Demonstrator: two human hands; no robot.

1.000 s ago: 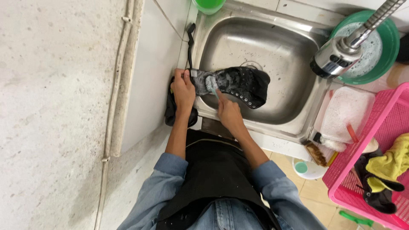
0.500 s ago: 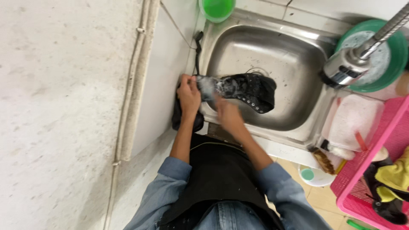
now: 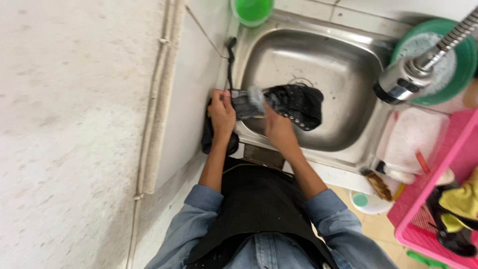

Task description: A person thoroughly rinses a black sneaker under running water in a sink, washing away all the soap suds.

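A black shoe (image 3: 296, 103) with metal eyelets lies across the near left edge of the steel sink (image 3: 318, 60), its toe over the basin. My left hand (image 3: 222, 113) grips the shoe's heel end at the sink's left rim. My right hand (image 3: 278, 128) rests on the shoe's near side and holds something pale and blurred, likely a small brush (image 3: 257, 95), against the upper. A second dark shoe (image 3: 207, 138) sits beneath my left hand on the rim.
A chrome spray tap (image 3: 413, 74) hangs over the sink's right side above a green plate (image 3: 463, 65). A green cup (image 3: 252, 10) stands at the back. A pink basket (image 3: 443, 199) with cloths sits right, beside a white board (image 3: 411, 139) and a brush (image 3: 378, 183).
My right hand has shifted along the shoe's side toward the heel with a blurred scrubbing motion. The camera has drifted, so the sink sits further right.
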